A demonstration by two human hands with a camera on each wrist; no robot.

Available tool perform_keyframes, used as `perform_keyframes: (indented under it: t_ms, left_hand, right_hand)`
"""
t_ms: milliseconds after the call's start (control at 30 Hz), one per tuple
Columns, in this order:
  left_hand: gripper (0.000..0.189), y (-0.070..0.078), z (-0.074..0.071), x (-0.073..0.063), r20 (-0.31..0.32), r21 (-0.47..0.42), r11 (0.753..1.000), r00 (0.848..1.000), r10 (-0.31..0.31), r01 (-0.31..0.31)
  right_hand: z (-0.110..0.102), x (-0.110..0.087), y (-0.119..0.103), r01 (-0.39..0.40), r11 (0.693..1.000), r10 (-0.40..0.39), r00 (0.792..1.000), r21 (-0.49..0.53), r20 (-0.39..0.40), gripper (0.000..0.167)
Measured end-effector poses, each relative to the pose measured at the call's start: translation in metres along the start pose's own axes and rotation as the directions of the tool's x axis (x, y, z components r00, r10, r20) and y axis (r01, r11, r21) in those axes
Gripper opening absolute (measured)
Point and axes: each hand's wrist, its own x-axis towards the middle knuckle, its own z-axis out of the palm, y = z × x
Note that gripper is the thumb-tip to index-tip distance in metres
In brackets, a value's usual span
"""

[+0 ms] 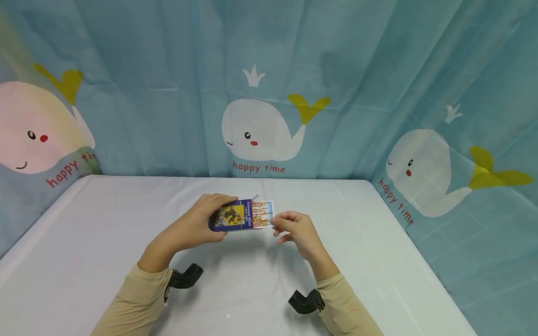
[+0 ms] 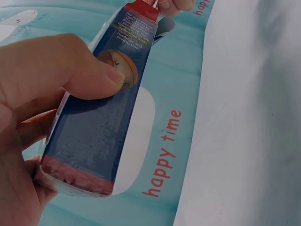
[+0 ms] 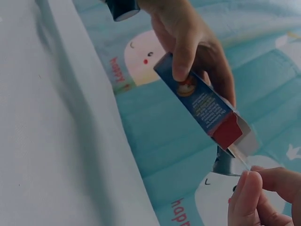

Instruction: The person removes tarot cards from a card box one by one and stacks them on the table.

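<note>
The left hand [image 1: 196, 223] grips the box [image 1: 232, 216] across its narrow sides, thumb on one edge, and the right hand [image 1: 296, 231] pinches the outer end of the card [image 1: 263, 214] between thumb and fingertips. Sliding the card well likely calls for a firm but uncrushing hold on the box, and a straight, level path through the mouth, clear of the raised flap [image 3: 247, 142]. The box, held above the white tabletop [image 1: 361, 261], is dark blue with red ends, white lettering and a yellow picture panel; the card shows white borders. Beyond hangs a blue whale-print curtain [image 1: 168, 126].
</note>
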Motion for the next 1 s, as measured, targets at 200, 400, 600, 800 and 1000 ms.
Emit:
perform_keyframes:
  t_ms: [200, 400, 600, 800, 1000]
  left_hand:
    - [0.079, 0.0002, -0.0015, -0.0013, -0.005, -0.001, 1.0, 1.0, -0.01, 0.01]
    - [0.08, 0.0002, -0.0023, 0.0004, -0.01, -0.001, 1.0, 1.0, -0.012, 0.012]
    - [0.08, 0.0009, -0.0039, 0.002, -0.01, 0.003, 1.0, 1.0, -0.014, 0.014]
    - [0.08, 0.0009, -0.0055, 0.0008, -0.017, -0.001, 1.0, 1.0, -0.021, 0.021]
    - [0.08, -0.0025, -0.0042, -0.0008, -0.021, -0.006, 1.0, 1.0, -0.023, 0.023]
  right_hand:
    - [-0.0005, 0.0003, 0.001, 0.023, 1.0, -0.023, 0.999, 0.006, -0.025, 0.017]
    - [-0.0008, 0.0004, 0.0008, 0.031, 1.0, -0.031, 0.999, 0.004, -0.041, 0.018]
    - [-0.0019, 0.0003, 0.0008, 0.028, 1.0, -0.028, 0.998, -0.002, -0.051, 0.019]
    - [0.0001, 0.0006, 0.0, 0.022, 1.0, -0.021, 0.998, 0.011, -0.053, 0.021]
    - [0.0025, 0.0016, 0.0032, 0.051, 0.998, -0.05, 0.998, 0.044, -0.036, 0.017]
